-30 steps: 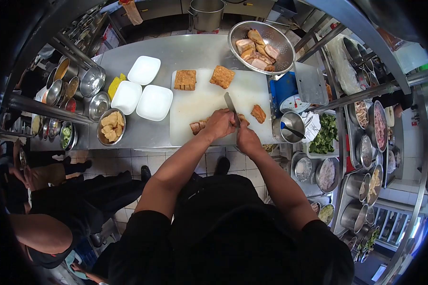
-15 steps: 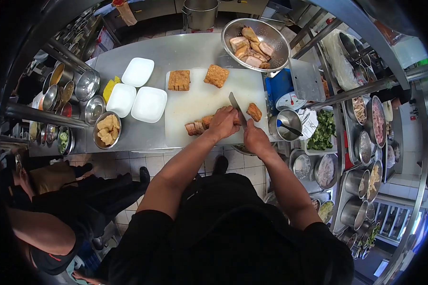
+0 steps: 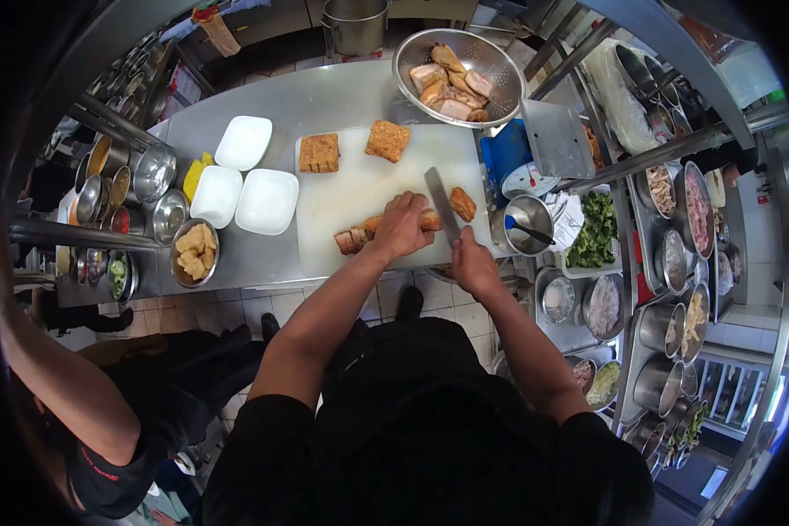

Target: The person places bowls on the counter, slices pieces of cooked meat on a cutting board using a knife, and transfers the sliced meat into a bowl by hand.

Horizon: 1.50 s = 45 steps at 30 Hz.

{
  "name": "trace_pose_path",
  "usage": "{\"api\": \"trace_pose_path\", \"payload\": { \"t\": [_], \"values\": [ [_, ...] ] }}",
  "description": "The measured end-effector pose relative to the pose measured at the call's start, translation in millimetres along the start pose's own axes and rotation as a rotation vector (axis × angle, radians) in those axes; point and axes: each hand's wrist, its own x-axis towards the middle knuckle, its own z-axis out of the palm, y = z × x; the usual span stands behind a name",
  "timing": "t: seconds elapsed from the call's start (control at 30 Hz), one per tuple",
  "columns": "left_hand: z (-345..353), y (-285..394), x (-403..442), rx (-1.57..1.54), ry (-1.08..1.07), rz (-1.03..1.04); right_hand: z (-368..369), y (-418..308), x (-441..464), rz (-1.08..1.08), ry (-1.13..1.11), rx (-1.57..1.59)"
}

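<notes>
My left hand (image 3: 401, 226) is closed over a strip of crispy pork belly (image 3: 430, 220), pressing it on the white cutting board (image 3: 329, 197). Cut pork slices (image 3: 351, 238) lie to the left of that hand. In my right hand (image 3: 474, 265) is the handle of a cleaver (image 3: 440, 197); its blade stands just right of the strip's end, a small gap between them. Beyond the blade rests a loose pork chunk (image 3: 463, 204). Toward the back of the board sit a scored pork block (image 3: 319, 153) and another browned pork block (image 3: 387, 141).
A steel colander (image 3: 508, 96) of pork pieces stands behind the board. White dishes (image 3: 267, 202) and a bowl of yellowish pieces (image 3: 195, 252) are at left. At right are a steel pot (image 3: 528, 213) and a basket of greens (image 3: 596, 230). A co-worker's arm (image 3: 70, 377) is at lower left.
The cleaver has shifted slightly right, away from the pork strip's end. My left hand still presses the strip. The co-worker's arm at lower left has reached forward. The whole view has shifted a little.
</notes>
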Motion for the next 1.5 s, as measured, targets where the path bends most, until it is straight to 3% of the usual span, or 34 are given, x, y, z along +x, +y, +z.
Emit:
{"api": "trace_pose_path", "payload": {
  "t": [0.1, 0.37, 0.5, 0.6, 0.73, 0.77, 0.8, 0.9, 1.03, 1.1, 1.5],
  "values": [
    [2.9, 12.1, -1.5, 0.115, 0.096, 0.010, -11.1, 16.7, -16.2, 0.010, 0.095, -0.004],
    [-10.7, 6.8, 1.0, 0.298, -0.249, -0.006, -12.7, 44.7, -18.5, 0.042, 0.263, 0.019],
    [-16.3, 20.3, -0.7, 0.280, -0.169, 0.001, -5.5, 46.1, -22.1, 0.133, 0.277, 0.065],
    [12.2, 25.4, 35.0, 0.083, -0.007, 0.286, -1.9, 44.5, -17.9, 0.091, 0.313, 0.084],
    [21.9, 24.1, 62.3, 0.125, -0.072, 0.321, 0.2, 44.9, -9.4, 0.020, 0.333, 0.083],
    [15.1, 26.2, 59.2, 0.157, -0.171, 0.228, -3.5, 41.2, -9.6, 0.018, 0.331, 0.084],
    [8.8, 27.2, 55.4, 0.190, -0.272, 0.136, -7.1, 37.5, -9.0, 0.017, 0.296, 0.058],
    [6.6, 25.6, 32.9, 0.114, -0.191, 0.021, -12.9, 23.2, -4.9, -0.003, 0.242, 0.020],
    [4.3, 26.5, 22.7, 0.033, -0.083, 0.023, -10.8, 11.4, 14.3, -0.065, 0.205, 0.002],
    [9.4, 17.5, 23.4, 0.020, -0.069, 0.158, -13.3, 1.9, 22.4, -0.060, 0.178, -0.010],
    [12.0, 13.2, 23.7, -0.066, -0.139, 0.118, -30.3, 7.8, -10.9, 0.124, -0.169, -0.177]
  ]
}}
